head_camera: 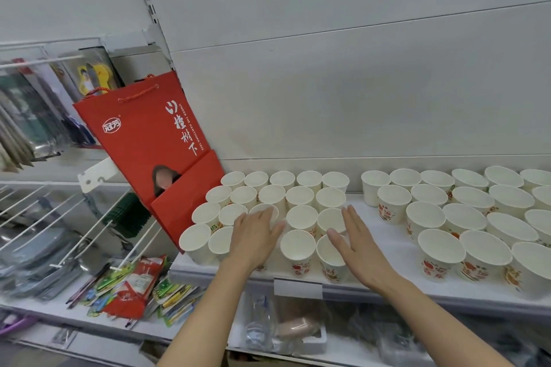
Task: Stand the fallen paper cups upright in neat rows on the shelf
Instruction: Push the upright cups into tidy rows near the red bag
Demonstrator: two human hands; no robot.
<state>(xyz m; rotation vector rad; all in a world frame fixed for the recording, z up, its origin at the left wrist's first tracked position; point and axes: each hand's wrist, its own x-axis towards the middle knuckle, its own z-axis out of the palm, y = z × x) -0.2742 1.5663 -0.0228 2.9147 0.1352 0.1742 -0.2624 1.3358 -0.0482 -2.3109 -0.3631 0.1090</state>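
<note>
While flat-handed, upright cups (301, 216) between hands.

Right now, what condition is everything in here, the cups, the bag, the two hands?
Left group of cups: upright, mouths up, packed in rows.
Right group of cups: upright, in rows, apart from the left group.
Left hand: fingers straight, flat over the left group's cups.
Right hand: fingers straight, over the same group.
Red paper bag: tilted, leaning beside the left cups.
Shelf: bearing both groups.
</note>
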